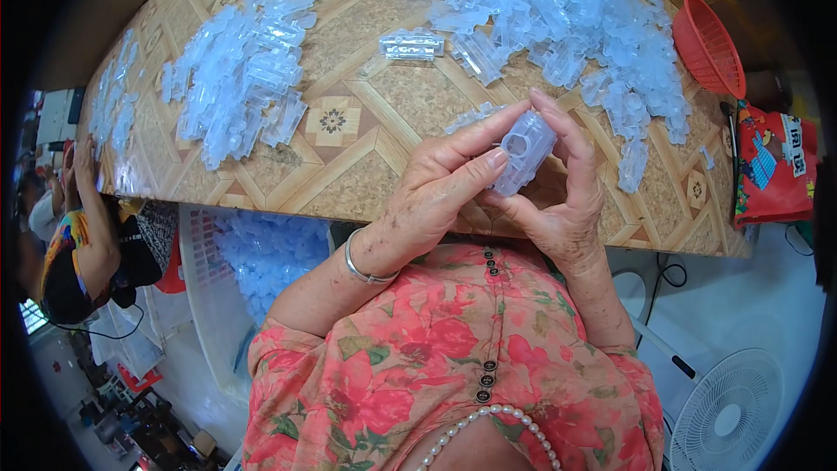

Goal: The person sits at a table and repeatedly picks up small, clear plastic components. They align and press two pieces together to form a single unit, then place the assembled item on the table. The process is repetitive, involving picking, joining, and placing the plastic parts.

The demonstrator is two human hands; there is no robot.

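Observation:
Between my two hands, just above the table's near edge, is a clear plastic piece (534, 146) with a round opening facing me. My left hand (436, 176) is closed on it, the thumb pressed beside the opening. My right hand (567, 196) curves round the other side, its fingertips at the far end and its thumb by the near end. Partly hidden behind my left fingers lies another clear plastic piece (473, 116). Farther off, a clear rectangular piece (411, 45) rests alone on the patterned table (366, 135).
A large heap of clear pieces (540, 9) spreads across the far right, with a smaller pile (240, 78) to the left. A red basket (708, 45) and red bag (774, 170) sit right. Below left stands a white crate (205, 296); a co-worker's arm (87, 209) reaches the table.

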